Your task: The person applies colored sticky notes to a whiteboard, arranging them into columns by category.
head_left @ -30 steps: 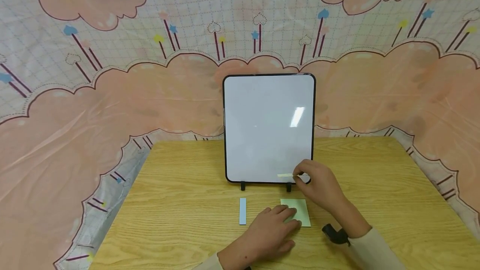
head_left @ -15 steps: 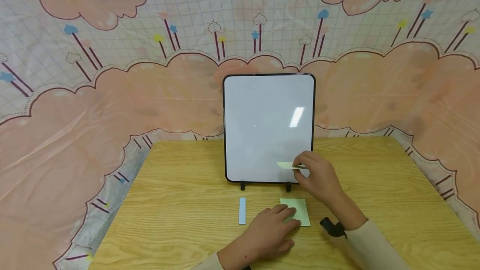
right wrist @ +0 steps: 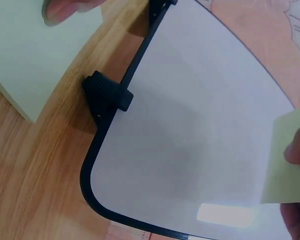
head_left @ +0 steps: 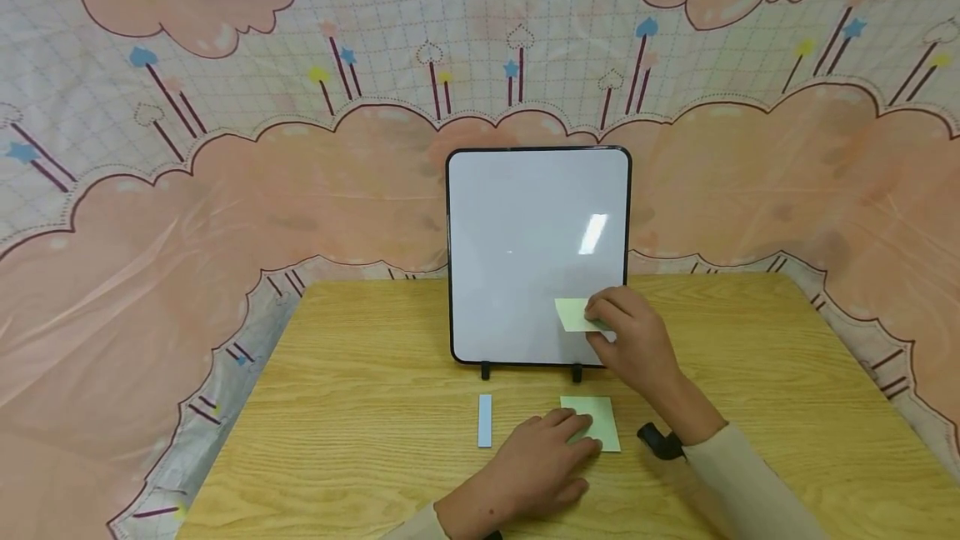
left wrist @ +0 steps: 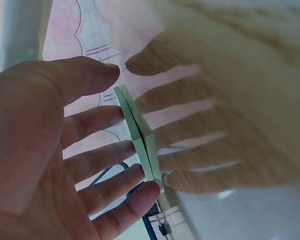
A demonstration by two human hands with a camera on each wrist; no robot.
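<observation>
My right hand (head_left: 637,344) pinches a pale yellow-green sticky note (head_left: 568,317) between thumb and fingers, in front of the lower right of an upright whiteboard (head_left: 517,248). In the right wrist view the note (right wrist: 282,175) hangs over the white surface; whether it touches the board I cannot tell. My left hand (head_left: 534,461) lies palm down, its spread fingertips resting on a pad of sticky notes (head_left: 604,419) on the table. The left wrist view shows the pad's edge (left wrist: 139,135) under these fingertips.
Black stand feet (head_left: 577,372) hold the board's lower edge. A narrow light-blue strip (head_left: 485,421) lies on the wooden table (head_left: 360,373) left of the pad. Behind stands a patterned cloth backdrop (head_left: 337,198).
My right hand has risen along the board with the note, which has tilted from edge-on to show its face. My left hand has stayed on the pad.
</observation>
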